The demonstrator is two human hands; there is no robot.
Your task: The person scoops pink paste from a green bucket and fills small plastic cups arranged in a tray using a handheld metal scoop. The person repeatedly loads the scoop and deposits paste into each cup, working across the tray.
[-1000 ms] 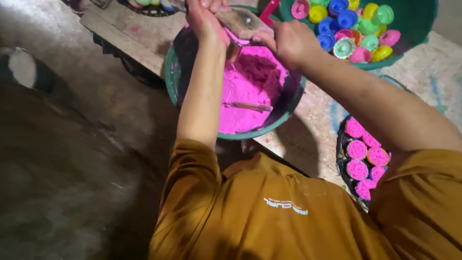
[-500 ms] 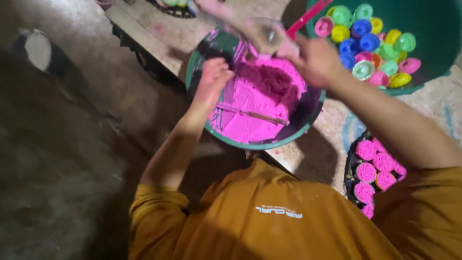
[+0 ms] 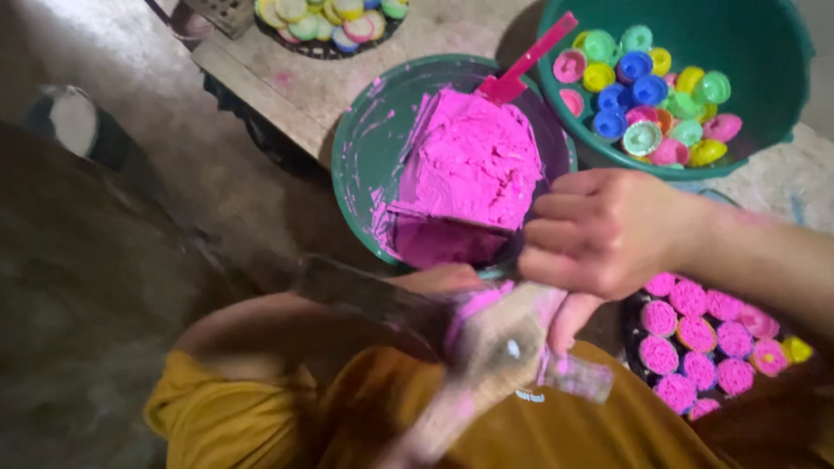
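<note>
Worn wooden bench (image 3: pixel 287 82) carries a green round basin (image 3: pixel 369 148) of pink powder. Right hand (image 3: pixel 608 230) clenches over a blurred, pink-smeared mould (image 3: pixel 499 347) near the chest; left hand (image 3: pixel 443 280) grips it beneath, elbow bent.

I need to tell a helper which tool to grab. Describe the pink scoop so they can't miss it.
Find the green basin of pink powder at centre. The pink scoop stands in the powder at its far rim, handle slanting towards the tub of coloured caps. It is the only long-handled thing there.
</note>
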